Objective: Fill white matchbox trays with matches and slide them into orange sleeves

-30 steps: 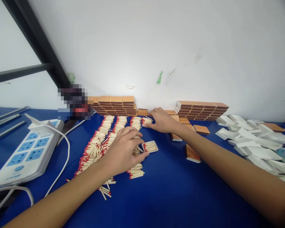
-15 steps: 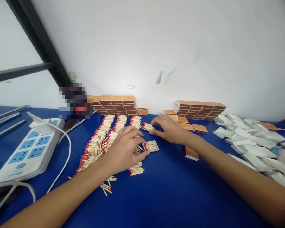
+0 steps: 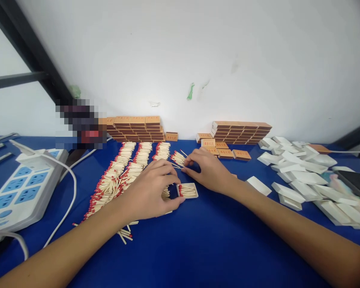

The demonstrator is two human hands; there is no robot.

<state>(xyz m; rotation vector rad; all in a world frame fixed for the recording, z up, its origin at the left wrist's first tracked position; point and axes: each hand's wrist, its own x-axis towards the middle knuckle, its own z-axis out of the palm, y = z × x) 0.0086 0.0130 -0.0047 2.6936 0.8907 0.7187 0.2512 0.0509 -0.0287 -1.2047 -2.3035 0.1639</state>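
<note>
My left hand [image 3: 157,191] curls around the left end of a small white matchbox tray [image 3: 189,197], thumb at its near corner and fingers at the far one. Red-headed matches [image 3: 186,191] lie side by side inside the tray. Beyond it, my right hand [image 3: 208,169] pinches thumb and forefinger at the edge of a small heap of matches [image 3: 177,157], with a few loose sticks at the fingertips. Long rows of matches [image 3: 114,172] spread under and left of my left hand, which hides part of them.
Orange matchboxes stand stacked along the wall, left [image 3: 138,128] and right [image 3: 241,132], with several loose boxes [image 3: 225,153] in front. Empty white trays [image 3: 303,176] are heaped at right, beside a dark phone [image 3: 355,184]. A power strip [image 3: 24,192] with white cables lies left.
The view has swung to the right. My right hand's fingertips have drawn nearer to me, and the small heap of matches has spread. My left hand stays at the tray.
</note>
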